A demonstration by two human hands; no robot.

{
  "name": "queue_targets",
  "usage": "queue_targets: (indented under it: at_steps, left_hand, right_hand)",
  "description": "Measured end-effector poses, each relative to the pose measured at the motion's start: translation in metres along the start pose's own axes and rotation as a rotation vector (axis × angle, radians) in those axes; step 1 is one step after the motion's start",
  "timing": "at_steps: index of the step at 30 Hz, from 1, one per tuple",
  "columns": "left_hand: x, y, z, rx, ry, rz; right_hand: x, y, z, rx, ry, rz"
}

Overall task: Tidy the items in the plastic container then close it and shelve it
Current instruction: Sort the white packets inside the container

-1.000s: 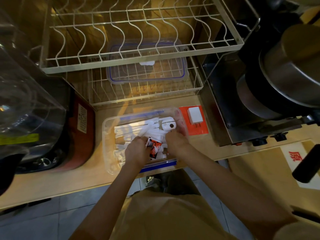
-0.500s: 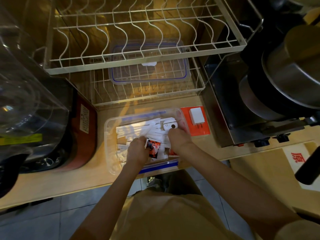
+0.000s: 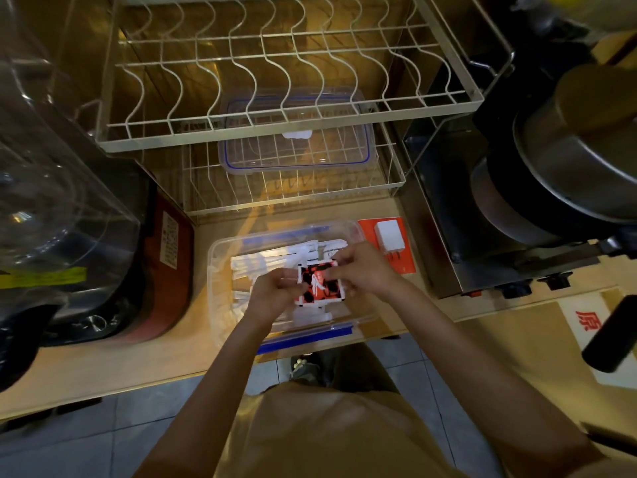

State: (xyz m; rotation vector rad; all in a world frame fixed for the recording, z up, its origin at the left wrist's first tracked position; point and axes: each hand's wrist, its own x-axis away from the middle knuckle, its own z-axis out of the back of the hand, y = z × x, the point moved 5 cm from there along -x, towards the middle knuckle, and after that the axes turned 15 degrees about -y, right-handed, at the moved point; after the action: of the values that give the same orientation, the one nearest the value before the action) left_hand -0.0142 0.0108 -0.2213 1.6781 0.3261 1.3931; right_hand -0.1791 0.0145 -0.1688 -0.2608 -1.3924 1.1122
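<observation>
Both hands pinch a red-and-black card (image 3: 320, 283) over the plastic container (image 3: 220, 250): left hand (image 3: 275, 294) at nine o'clock, right hand (image 3: 365, 267) at two, hiding the white items (image 3: 262, 263) beneath.

place: looks like a kitchen, maybe a small food stall
drying: two-tier wire dish rack (image 3: 282, 132) on a wooden counter (image 3: 103, 367)
cooking: big steel pot (image 3: 579, 160), clear dispenser tank (image 3: 51, 188)
floor: grey tiles (image 3: 86, 439)

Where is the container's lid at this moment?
In the head view, the lid lies on the lower wire rack, behind the open container, top centre.
</observation>
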Motion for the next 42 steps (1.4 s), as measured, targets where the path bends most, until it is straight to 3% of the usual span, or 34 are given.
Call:
queue_targets:
  at_steps: [5,13,17,21,27,32,42]
  left_hand:
    - [0.009,0.002,-0.006,0.324,-0.194,-0.023]
    - [0.013,0.003,-0.013,0.370,-0.274,-0.087]
    - [0.015,0.008,-0.015,0.199,-0.208,-0.094]
    - [0.013,0.012,-0.008,-0.211,-0.071,-0.157]
    - [0.017,0.016,-0.004,-0.519,0.057,-0.186]
    - [0.012,0.012,-0.006,-0.621,0.023,-0.161]
    - [0.005,0.023,-0.005,-0.592,0.019,-0.205]
  right_hand:
    - [-0.002,0.021,-0.010,-0.304,0.124,0.054]
    - [-0.003,0.029,-0.020,-0.388,0.039,0.068]
    - [-0.009,0.034,-0.022,-0.387,0.103,0.042]
    - [-0.011,0.032,-0.029,-0.387,0.133,0.081]
    - [-0.014,0.029,-0.040,-0.263,0.141,0.144]
    - [-0.018,0.020,-0.047,0.056,0.084,0.121]
    - [-0.014,0.018,-0.032,0.021,0.103,0.067]
